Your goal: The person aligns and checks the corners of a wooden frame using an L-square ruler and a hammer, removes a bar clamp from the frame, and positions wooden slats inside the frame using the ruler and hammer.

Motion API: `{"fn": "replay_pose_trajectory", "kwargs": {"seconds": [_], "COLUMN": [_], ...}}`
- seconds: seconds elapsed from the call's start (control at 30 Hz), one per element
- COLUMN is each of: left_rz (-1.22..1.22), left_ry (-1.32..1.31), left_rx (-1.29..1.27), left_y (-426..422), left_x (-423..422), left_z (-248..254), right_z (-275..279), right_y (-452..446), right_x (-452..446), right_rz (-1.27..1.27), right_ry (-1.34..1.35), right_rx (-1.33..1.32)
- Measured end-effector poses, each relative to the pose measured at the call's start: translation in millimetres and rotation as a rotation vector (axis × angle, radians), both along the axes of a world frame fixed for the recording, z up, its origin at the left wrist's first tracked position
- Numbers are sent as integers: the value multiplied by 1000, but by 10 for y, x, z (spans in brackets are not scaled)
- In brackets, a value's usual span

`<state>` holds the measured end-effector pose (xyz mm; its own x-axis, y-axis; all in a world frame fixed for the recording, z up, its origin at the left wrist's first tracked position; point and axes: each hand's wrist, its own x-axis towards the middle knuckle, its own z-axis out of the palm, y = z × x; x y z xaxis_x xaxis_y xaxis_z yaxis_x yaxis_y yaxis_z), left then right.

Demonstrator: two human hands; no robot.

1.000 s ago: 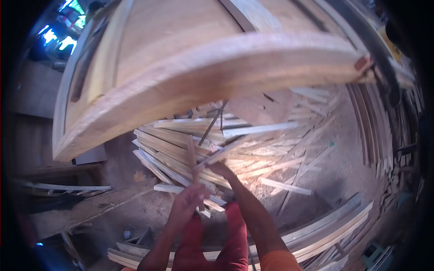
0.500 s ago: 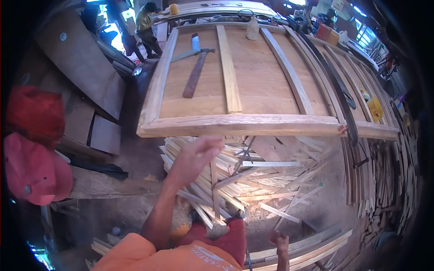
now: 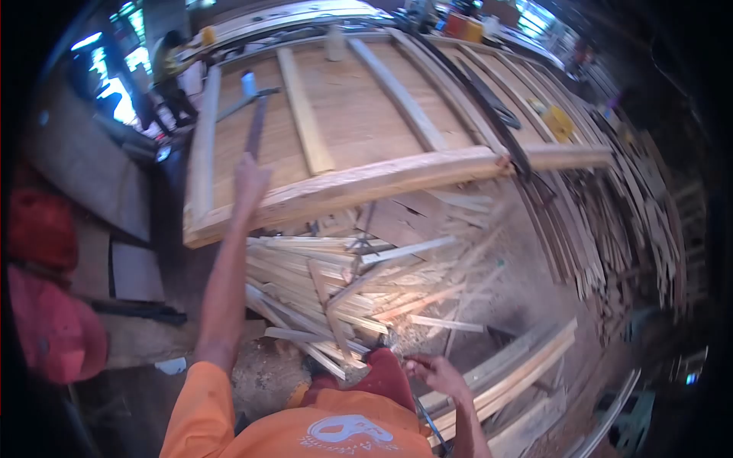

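1. Plywood panel (image 3: 359,114), smooth and tan, ribbed with straight, pale wood battens (image 3: 304,114).
2. The hammer's (image 3: 257,126) lying on it near the left end, long brown handle pointing back this way.
3. Left arm's (image 3: 221,298) stretched way out, left hand (image 3: 250,183) right at the handle's end; too blurry to tell if it's gripping.
4. Right hand's (image 3: 439,374) low by the waist, fingers curled; can't tell if it's holding anything.
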<state>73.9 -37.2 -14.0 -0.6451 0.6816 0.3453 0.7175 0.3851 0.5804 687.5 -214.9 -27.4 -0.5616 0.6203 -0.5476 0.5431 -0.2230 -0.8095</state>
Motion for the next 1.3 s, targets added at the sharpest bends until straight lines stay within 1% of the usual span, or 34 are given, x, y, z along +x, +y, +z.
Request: {"fn": "replay_pose_trajectory", "kwargs": {"seconds": [0.03,0.1,0.13,0.2,0.23,0.27,0.3,0.33,0.37,0.4,0.43,0.47,0.5,0.57,0.6,0.67,0.7,0.73,0.77,0.83,0.97,1.03,1.1,1.17,1.23,1.27,1.3], "left_rz": [41,86,103,123,126,164,218,249,326,384,453,452,462,358,359,323,323,339,364,385,390,384,351,295,268,240,219], "left_ry": [13,46,42,384,361,475,334,302,348,385,200,144,218,377,374,379,385,346,318,322,242,257,261,263,222,221,215], "left_rx": [-3,-96,-103,171,195,248,160,153,133,111,-142,-74,-42,-177,-176,-92,-93,-50,1,-17,73,77,89,49,34,-83,-196], "left_y": [7,-69,14,-99,-136,-163,-238,-282,-320,-344,-348,-306,-262,-229,-226,-235,-216,-192,-179,-174,-181,-246,-190,-30,302,498,678], "left_x": [85,308,350,188,202,57,92,-15,-162,-221,-242,-280,-198,-218,-245,-252,-213,-202,-236,-147,65,75,105,3,-198,-263,-320], "left_z": [85,363,319,196,296,229,404,412,281,63,107,88,106,118,155,153,125,83,96,177,394,440,417,426,466,491,508], "right_z": [257,737,997,1424,1577,1762,1911,1988,2049,2105,2157,2161,2124,2040,2031,1874,1825,1822,1840,1903,2016,2182,2385,2672,2990,3090,3149], "right_y": [237,786,1047,1514,1718,1875,2033,2172,2227,2213,2225,2233,2257,2285,2273,2247,2237,2231,2226,2256,2345,2420,2463,2661,2927,3034,3167], "right_x": [70,271,329,463,512,532,535,564,622,649,667,703,751,827,845,949,988,997,981,872,704,737,907,890,735,623,475], "right_rz": [7,-2,-65,-139,-163,-153,-149,-115,-107,-89,-49,-18,-12,193,259,293,324,311,320,351,492,561,570,572,717,667,687], "right_ry": [-14,-50,-31,8,23,73,128,178,208,183,161,134,108,-17,-99,-104,-99,-117,-85,-114,-68,-146,-143,-139,-169,-157,-168], "right_rx": [81,248,304,422,479,524,573,562,554,520,481,445,428,340,288,233,189,158,177,211,295,213,213,236,264,243,266]}}
